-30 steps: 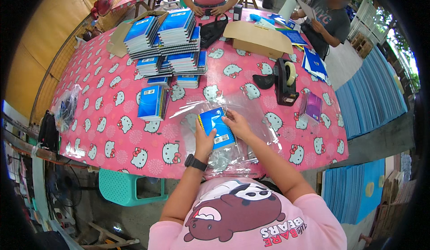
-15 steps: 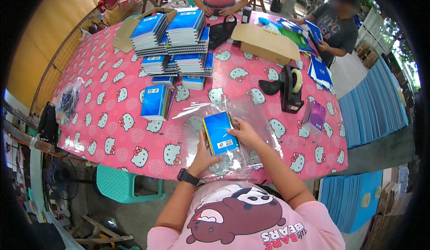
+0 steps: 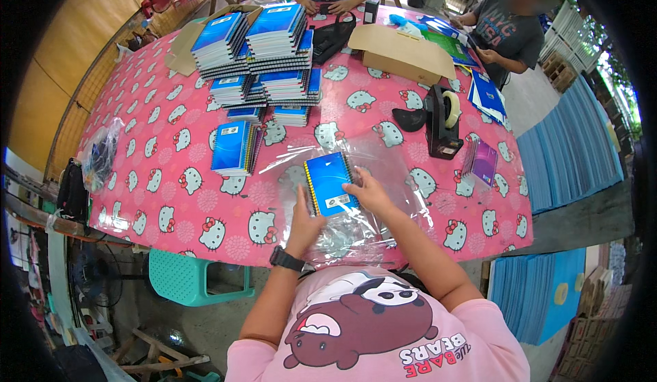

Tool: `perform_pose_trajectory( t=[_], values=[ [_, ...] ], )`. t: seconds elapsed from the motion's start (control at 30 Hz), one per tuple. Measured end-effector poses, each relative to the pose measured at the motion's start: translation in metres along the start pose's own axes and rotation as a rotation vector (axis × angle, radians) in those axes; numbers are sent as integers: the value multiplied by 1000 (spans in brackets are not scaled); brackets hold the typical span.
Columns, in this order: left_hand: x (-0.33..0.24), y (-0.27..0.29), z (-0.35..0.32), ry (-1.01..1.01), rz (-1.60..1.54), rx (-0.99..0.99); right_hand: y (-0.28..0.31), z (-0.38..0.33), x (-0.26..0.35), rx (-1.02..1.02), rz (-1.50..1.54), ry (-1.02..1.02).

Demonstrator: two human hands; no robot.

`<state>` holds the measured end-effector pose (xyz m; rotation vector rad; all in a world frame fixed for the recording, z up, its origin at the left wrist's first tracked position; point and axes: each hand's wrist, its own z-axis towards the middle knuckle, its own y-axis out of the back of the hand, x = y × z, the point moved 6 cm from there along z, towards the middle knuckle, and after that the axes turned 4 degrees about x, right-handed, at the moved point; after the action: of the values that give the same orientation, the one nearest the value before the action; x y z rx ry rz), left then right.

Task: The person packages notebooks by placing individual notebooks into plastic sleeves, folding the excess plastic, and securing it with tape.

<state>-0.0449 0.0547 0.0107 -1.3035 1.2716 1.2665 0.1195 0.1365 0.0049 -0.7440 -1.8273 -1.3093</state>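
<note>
Notebook (image 3: 327,182) touches right hand (image 3: 370,192), well inside table edge (image 3: 205,258).

Counter (image 3: 171,197): covered in glossy pink sheeting with a repeating cat-face print; front edge curved in this view. Clock positions are taken from the clear plastic sheeting (image 3: 349,239), which lies flat, creased and glossy near the front edge. At 10 o'clock: low pile of blue spiral notebooks (image 3: 230,148). At 11: tall, stepped stacks of blue-covered spiral notebooks (image 3: 275,24). At 12: black bag (image 3: 332,40). Near 1: brown cardboard box (image 3: 400,57). Between 1 and 2: black tape dispenser (image 3: 441,125). At 2: purple spiral notebooks (image 3: 483,161); farther out, loose blue covers (image 3: 487,98).
</note>
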Motion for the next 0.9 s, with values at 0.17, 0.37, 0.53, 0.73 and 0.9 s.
perform_pose_trajectory(
  t=[0.17,0.37,0.53,0.73,0.9],
  values=[
    [18,3,38,83,-260,-41,-13,-5,20,155,-63,11],
    [20,2,35,47,-90,-125,2,-8,18,33,127,-50],
    [19,-12,26,32,-433,-134,-13,-3,11,217,409,-22],
    [31,-10,22,87,-504,-105,2,-8,7,394,489,22],
    [65,-2,26,-5,-213,-233,5,-15,22,438,466,-49]
  ],
)
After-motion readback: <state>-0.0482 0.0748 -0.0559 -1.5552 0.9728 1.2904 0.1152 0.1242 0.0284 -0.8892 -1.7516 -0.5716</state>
